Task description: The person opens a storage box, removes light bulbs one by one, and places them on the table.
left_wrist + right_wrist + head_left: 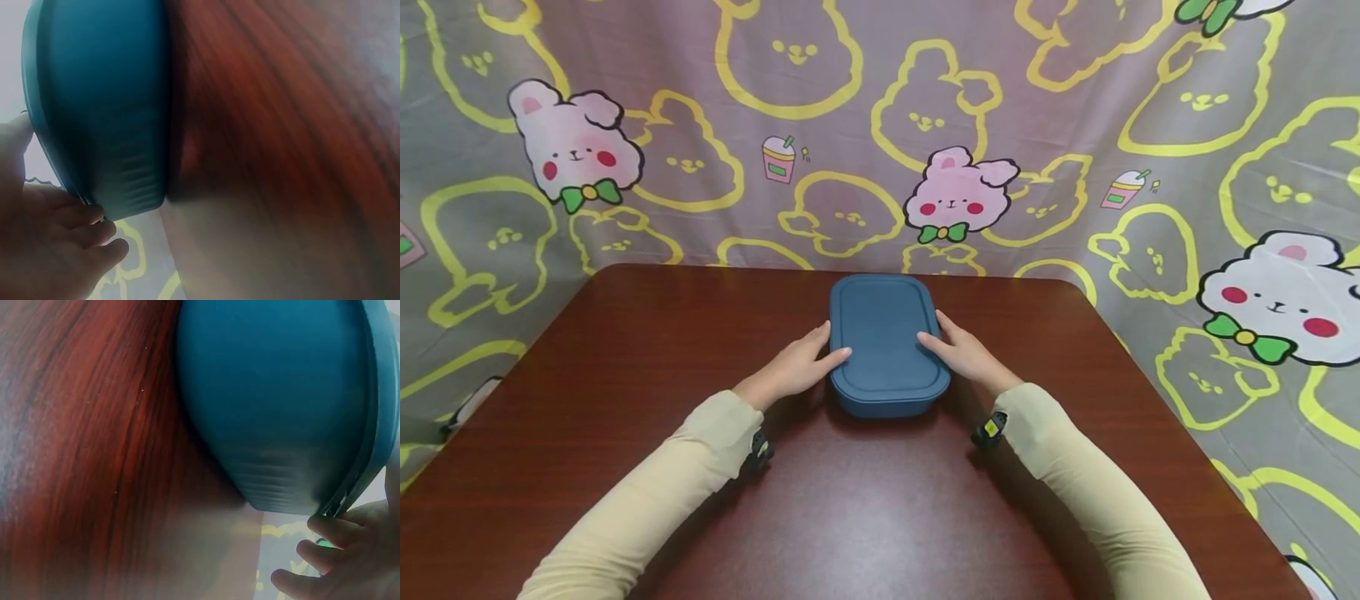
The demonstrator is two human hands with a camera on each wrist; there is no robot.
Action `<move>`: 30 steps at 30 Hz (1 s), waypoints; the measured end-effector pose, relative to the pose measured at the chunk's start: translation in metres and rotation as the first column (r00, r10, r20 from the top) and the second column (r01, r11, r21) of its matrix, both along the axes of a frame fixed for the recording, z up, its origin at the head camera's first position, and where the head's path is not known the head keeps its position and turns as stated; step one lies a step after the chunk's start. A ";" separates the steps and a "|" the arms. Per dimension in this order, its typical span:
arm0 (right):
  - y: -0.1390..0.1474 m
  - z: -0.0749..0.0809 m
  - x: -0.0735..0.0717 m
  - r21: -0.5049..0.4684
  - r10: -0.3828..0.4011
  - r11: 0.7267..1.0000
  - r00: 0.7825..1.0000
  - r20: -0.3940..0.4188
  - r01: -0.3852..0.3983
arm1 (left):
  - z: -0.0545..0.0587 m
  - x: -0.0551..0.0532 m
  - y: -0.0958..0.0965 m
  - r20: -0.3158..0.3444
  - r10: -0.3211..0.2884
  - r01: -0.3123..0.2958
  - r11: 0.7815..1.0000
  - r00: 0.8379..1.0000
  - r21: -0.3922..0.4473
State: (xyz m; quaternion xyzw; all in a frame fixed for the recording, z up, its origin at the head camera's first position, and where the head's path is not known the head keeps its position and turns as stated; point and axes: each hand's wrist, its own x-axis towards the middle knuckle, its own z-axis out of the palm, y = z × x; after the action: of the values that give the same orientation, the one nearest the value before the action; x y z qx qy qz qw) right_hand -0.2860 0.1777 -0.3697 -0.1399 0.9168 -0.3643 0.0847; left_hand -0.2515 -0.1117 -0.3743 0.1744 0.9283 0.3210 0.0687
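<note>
A dark blue lunch box [883,325] with its lid on sits on the table, its long sides pointing away from me. My left hand [792,365] grips the left edge, thumb over the lid and fingers along the side. Opposite it, my right hand [967,354] grips the right edge in the same way. The left wrist view shows the left fingers [87,234] curled at the lid's rim, by the ribbed part of the box's wall. Fingertips [325,530] of the right hand meet the rim in the right wrist view.
The box stands toward the far edge of a glossy reddish-brown wooden table [865,508]. A curtain [850,125] printed with cartoon animals hangs behind the table and along its sides. Small dark wrist cameras [991,428] sit on both sleeves.
</note>
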 end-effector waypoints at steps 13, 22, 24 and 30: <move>-0.003 0.028 0.007 -0.053 -0.013 0.999 0.999 -0.031 0.012 | 0.005 0.003 0.001 -0.242 0.075 -0.049 0.992 0.967 0.112; -0.005 0.044 0.007 -0.103 0.025 0.994 0.997 -0.067 -0.032 | 0.015 0.009 0.000 -0.187 0.165 -0.093 0.935 0.968 0.343; -0.005 0.047 0.007 -0.118 0.034 0.992 0.998 -0.059 -0.040 | 0.016 0.009 -0.001 -0.094 0.173 -0.119 0.902 0.980 0.414; -0.009 0.054 0.007 -0.174 0.082 0.981 0.996 -0.027 -0.086 | 0.022 0.010 -0.009 0.052 0.153 -0.158 0.842 0.987 0.516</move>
State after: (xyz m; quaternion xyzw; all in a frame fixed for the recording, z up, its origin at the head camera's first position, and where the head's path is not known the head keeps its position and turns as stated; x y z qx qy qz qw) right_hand -0.2791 0.1685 -0.3160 -0.1889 0.8754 -0.4381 0.0783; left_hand -0.2413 -0.1204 -0.3523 0.1091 0.8184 0.5642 -0.0031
